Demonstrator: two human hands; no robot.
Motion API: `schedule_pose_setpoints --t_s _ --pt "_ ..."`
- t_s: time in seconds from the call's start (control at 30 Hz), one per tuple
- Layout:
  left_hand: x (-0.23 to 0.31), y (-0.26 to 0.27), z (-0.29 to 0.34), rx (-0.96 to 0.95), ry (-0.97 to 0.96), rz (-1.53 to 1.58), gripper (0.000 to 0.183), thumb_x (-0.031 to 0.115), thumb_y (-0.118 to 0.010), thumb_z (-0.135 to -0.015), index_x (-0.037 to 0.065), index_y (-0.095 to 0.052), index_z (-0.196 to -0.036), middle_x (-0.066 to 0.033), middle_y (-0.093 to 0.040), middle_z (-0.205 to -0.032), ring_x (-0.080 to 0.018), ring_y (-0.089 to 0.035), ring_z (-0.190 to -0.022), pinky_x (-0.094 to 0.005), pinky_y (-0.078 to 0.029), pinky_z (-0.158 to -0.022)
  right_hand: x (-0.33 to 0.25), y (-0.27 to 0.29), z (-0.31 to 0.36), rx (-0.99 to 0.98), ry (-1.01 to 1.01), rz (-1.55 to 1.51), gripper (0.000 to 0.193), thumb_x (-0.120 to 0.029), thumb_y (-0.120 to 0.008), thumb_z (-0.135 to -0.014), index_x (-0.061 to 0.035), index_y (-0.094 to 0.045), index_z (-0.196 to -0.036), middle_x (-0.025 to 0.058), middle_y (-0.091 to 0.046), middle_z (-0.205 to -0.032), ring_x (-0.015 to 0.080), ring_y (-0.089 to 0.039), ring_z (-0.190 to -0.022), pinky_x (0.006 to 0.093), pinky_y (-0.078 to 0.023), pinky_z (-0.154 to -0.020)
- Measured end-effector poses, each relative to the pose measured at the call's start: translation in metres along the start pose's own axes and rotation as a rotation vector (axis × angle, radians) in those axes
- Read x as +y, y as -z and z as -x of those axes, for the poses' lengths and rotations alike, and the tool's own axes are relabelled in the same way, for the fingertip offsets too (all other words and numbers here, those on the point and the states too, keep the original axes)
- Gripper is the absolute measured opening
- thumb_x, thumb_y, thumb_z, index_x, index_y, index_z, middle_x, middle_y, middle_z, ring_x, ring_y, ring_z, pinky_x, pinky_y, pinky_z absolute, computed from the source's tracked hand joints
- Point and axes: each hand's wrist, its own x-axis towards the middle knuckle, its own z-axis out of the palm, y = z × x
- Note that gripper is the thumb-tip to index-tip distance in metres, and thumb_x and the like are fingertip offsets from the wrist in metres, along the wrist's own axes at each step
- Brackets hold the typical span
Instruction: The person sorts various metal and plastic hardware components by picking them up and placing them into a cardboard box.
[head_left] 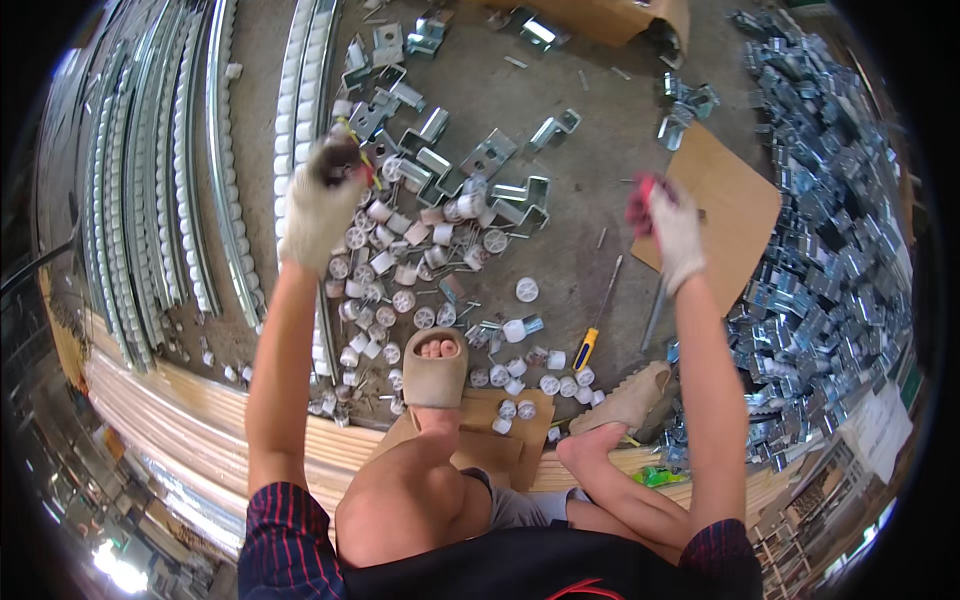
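Far left on my feed: long silvery metal tracks lined with white rollers (226, 180), running away from the body across the grey concrete floor (585, 140). My left hand (325, 200), in a white knitted glove with dark fingers, hangs over the edge of the rightmost tracks. Fingers blurred; I cannot tell if they stand apart or are clamped. A small yellow-and-red object (367, 176) shows at their right side; whether held or merely behind, unclear to me.

Next, rightward: a loose pile of small white plastic wheels (404, 301), with bent silvery steel brackets (480, 160) beyond it. Key relation, in my judgement: wheels and brackets lie between my two hands, just right of the left one, wheels mostly toward the body. Left is clearly nearer. The pile has no single long axis; its pieces face every way.

Further right: a yellow-handled steel screwdriver (588, 345) on the floor, handle toward the body, tip slanting away and rightward, near my right hand (668, 218). That hand, white glove with red fingers, looks curled; blur hides whether it grips anything. Behind it, a flat brown cardboard sheet (740, 215). Far right, a broad heap of shiny metal brackets (820, 220).
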Motion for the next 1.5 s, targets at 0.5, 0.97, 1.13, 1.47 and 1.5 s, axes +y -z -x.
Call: schedule_pose_setpoints --t_s 0.5,0.97,1.13,1.47,1.5 --pt "0.012 -0.095 0.102 0.05 -0.072 -0.494 0.088 0.038 -0.097 -0.068 0.014 -0.063 -0.145 -0.0159 -0.066 -0.13 -0.0392 -0.061 -0.124 -0.051 -0.045 -0.106 0.035 -0.156 0.039 -0.034 0.374 0.897 0.045 -0.024 -0.08 -0.092 -0.0195 -0.065 -0.134 0.0155 -0.066 -0.129 0.0391 -0.071 -0.114 0.0507 -0.059 -0.094" --pt "-0.007 -0.121 0.094 -0.176 0.082 -0.22 0.091 0.014 -0.09 -0.078 0.019 -0.047 -0.158 -0.0225 -0.055 -0.149 -0.0459 -0.064 -0.128 -0.0524 -0.057 -0.102 0.029 -0.194 0.03 -0.356 0.555 0.823 0.074 -0.014 -0.087 -0.08 -0.0251 -0.059 -0.148 0.0226 -0.053 -0.144 0.0439 -0.061 -0.129 0.0473 -0.054 -0.111" --pt "-0.022 -0.115 0.087 -0.139 -0.025 0.062 0.086 0.003 -0.086 -0.076 0.013 -0.052 -0.154 -0.0155 -0.065 -0.14 -0.0343 -0.069 -0.123 -0.0413 -0.06 -0.099 0.052 -0.207 0.021 -0.4 0.334 0.377 0.072 -0.003 -0.083 -0.08 -0.0185 -0.06 -0.147 0.0178 -0.055 -0.143 0.0351 -0.063 -0.129 0.0415 -0.053 -0.111" --pt "0.023 -0.081 0.098 -0.509 0.222 0.78 0.076 -0.008 -0.083 -0.081 0.008 -0.055 -0.149 -0.0044 -0.07 -0.127 -0.0102 -0.07 -0.105 -0.0293 -0.061 -0.088 0.042 -0.147 0.061 -0.535 -0.055 -0.413 0.057 0.009 -0.067 -0.09 -0.0088 -0.061 -0.144 0.0033 -0.067 -0.129 0.0127 -0.066 -0.114 0.0295 -0.058 -0.096" --pt "0.028 -0.078 0.09 -0.541 0.25 0.729 0.074 -0.006 -0.085 -0.08 0.007 -0.055 -0.147 -0.004 -0.071 -0.126 -0.01 -0.069 -0.103 -0.0292 -0.061 -0.087 0.042 -0.149 0.059 -0.462 -0.001 -0.419 0.054 0.005 -0.066 -0.093 -0.0105 -0.062 -0.143 0.0035 -0.069 -0.129 0.0129 -0.067 -0.11 0.0291 -0.059 -0.091"
